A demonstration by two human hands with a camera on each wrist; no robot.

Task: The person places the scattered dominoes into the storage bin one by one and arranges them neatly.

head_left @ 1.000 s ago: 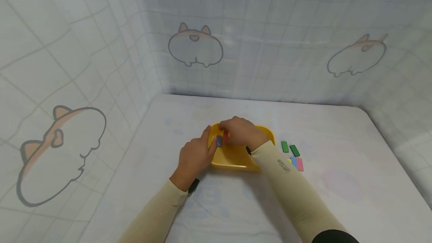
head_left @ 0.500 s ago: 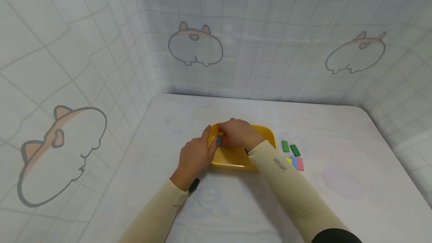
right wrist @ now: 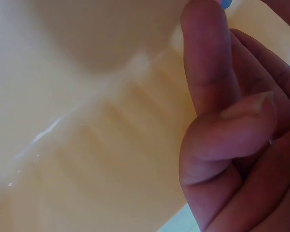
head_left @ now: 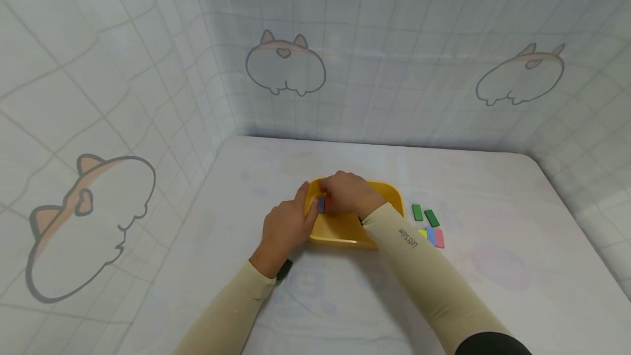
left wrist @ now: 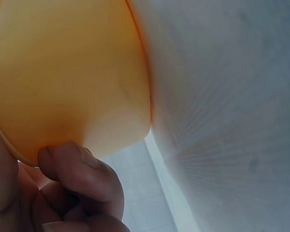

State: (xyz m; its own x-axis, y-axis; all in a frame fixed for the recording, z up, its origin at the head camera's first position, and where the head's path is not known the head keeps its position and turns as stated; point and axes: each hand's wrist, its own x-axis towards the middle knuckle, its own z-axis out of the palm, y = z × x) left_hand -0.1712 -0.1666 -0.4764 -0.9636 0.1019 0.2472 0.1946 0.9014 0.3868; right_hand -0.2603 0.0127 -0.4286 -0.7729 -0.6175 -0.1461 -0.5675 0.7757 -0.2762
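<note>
A yellow plastic tray [head_left: 337, 230] with raised sides lies on the white-covered surface. My left hand [head_left: 284, 226] grips its left rim, thumb inside and fingers curled against the outer wall [left wrist: 77, 72]. Within the tray, a small blue block [head_left: 321, 204] stands beside the left thumb tip. Right against it is a small red block [head_left: 328, 204], which my right hand [head_left: 351, 195] holds and partly hides. In the right wrist view, a long finger [right wrist: 206, 53] reaches to a sliver of blue at the top edge, and the inner tray wall [right wrist: 111, 145] runs below.
Two green blocks [head_left: 417, 212] lie right of the tray. Nearer me are a blue flat block [head_left: 431, 235], a pink one [head_left: 440, 238] and a partly covered yellow one [head_left: 422, 233]. White cloth walls [head_left: 384, 86] enclose the back and sides.
The right hand has shifted slightly with the red block, which now sits closer against the blue one and shows more squarely. The left hand keeps its grip on the tray.
</note>
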